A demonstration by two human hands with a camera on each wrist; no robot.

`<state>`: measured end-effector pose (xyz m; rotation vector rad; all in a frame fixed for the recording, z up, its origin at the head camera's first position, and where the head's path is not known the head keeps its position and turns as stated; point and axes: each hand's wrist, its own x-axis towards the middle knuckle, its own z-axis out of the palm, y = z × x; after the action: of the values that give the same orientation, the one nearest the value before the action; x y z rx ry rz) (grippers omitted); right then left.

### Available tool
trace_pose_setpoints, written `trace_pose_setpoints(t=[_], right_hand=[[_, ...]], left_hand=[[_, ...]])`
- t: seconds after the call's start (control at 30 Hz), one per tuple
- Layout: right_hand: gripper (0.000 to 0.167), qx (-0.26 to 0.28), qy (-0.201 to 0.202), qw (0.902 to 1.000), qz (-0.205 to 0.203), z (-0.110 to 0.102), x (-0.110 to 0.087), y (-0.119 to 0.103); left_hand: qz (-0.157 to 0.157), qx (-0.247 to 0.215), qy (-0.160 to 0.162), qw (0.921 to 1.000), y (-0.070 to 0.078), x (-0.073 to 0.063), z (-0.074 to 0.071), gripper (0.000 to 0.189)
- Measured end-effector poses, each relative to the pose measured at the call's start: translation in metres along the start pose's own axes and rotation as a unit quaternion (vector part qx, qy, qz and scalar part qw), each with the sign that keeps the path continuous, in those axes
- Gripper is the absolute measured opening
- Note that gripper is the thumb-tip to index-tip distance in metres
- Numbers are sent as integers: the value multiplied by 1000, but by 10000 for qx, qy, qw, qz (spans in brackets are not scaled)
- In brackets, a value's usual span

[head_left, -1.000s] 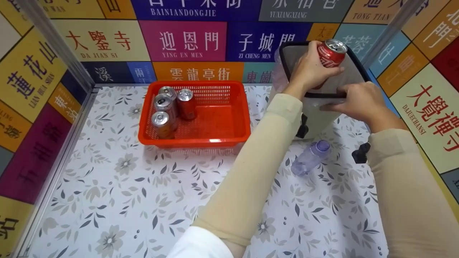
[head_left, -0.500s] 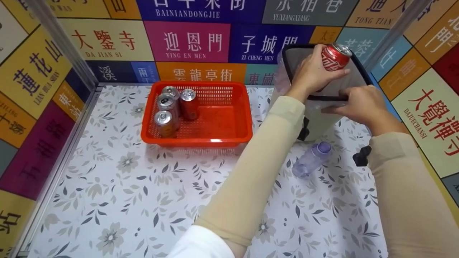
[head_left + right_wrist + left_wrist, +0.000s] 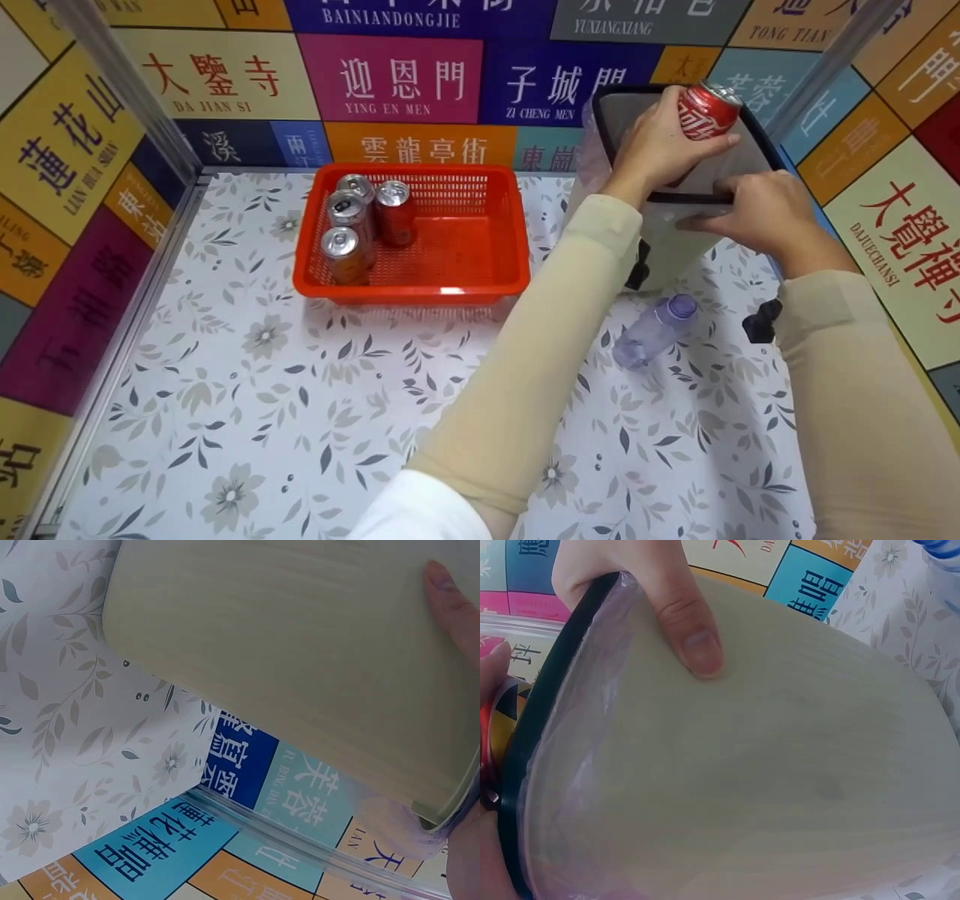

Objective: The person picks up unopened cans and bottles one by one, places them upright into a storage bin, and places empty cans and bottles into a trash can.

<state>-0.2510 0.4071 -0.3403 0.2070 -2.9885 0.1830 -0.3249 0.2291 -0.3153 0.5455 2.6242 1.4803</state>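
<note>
A red soda can point(image 3: 709, 112) is gripped by my left hand point(image 3: 664, 139) over the mouth of a pale bin point(image 3: 667, 240) with a black rim. The can leans with its silver top up and to the right. Beneath that hand a little red shows, and I cannot tell what it belongs to. My right hand point(image 3: 772, 214) grips the bin's front right rim. In the left wrist view, the right thumb point(image 3: 701, 652) presses on the bin's outer wall and part of the can shows at the left edge. The bin's inside is mostly hidden.
Left of the bin stands a red plastic basket point(image 3: 472, 262) with several drink cans point(image 3: 394, 214) upright along its left side. A translucent purple bottle point(image 3: 656, 330) lies in front of the bin on the flower-patterned tabletop point(image 3: 300, 435). Printed wall panels point(image 3: 390, 79) enclose the table.
The can and my left hand have shifted slightly right, and the can leans more to the right. My right hand stays on the rim. The basket and bottle stay in place.
</note>
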Motion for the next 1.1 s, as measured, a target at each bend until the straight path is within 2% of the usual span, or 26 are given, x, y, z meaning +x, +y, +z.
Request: trace_pose_setpoints(t=[0.13,0.53,0.67,0.87,1.1], right_hand=[[58,-29,13,10000,16,-2,-1,1],[55,54,-139,9999,32,1,-3,4],[57,48,-102,9999,41,2,-2,3],[59,81,-221,9997,115,0,-2,2],[49,-52,103,9997,-206,1,-2,4]], left_hand=[[93,-51,3,9999,2,-1,1,80],[-16,81,-5,10000,2,0,5,79],[-122,169,-6,9998,2,0,5,82],[-249,-33,-38,9997,3,-4,2,83],[-155,-1,48,9999,2,-6,0,84]])
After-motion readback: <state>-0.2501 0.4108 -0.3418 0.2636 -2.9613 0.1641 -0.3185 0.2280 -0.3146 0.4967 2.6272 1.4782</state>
